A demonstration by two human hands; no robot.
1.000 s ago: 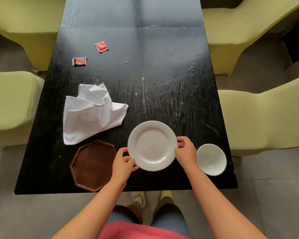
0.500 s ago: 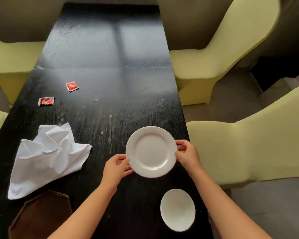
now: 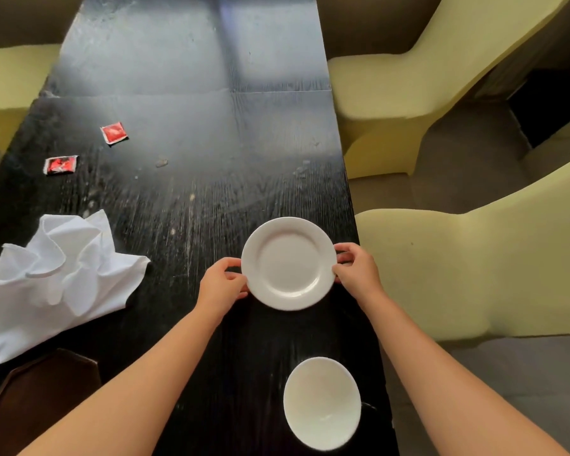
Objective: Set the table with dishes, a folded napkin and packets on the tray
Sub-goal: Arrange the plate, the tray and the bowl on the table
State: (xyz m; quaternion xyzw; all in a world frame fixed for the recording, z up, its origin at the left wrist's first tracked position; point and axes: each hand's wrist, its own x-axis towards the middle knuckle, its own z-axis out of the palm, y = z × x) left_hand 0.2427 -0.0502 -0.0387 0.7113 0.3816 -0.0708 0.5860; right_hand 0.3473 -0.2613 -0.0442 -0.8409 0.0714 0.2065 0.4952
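Observation:
A round white plate (image 3: 288, 263) is near the right edge of the black table (image 3: 195, 133), gripped at its rim on both sides. My left hand (image 3: 222, 284) holds its left rim and my right hand (image 3: 356, 271) holds its right rim. Closer to me, a white bowl (image 3: 322, 402) rests by the table's right edge. A crumpled white napkin (image 3: 56, 284) lies at the left. The brown octagonal tray (image 3: 30, 399) shows partly at the lower left. Two red packets (image 3: 113, 133) (image 3: 60, 164) lie on the far left of the table.
Yellow-green chairs stand along the right side (image 3: 474, 264) (image 3: 408, 77) and along the left side (image 3: 10, 80). Small crumbs and scuffs mark the tabletop around the middle.
Both hands have carried the plate away from me, further up the table near its right edge. The bowl, tray and napkin now sit lower in view as the camera tilted forward.

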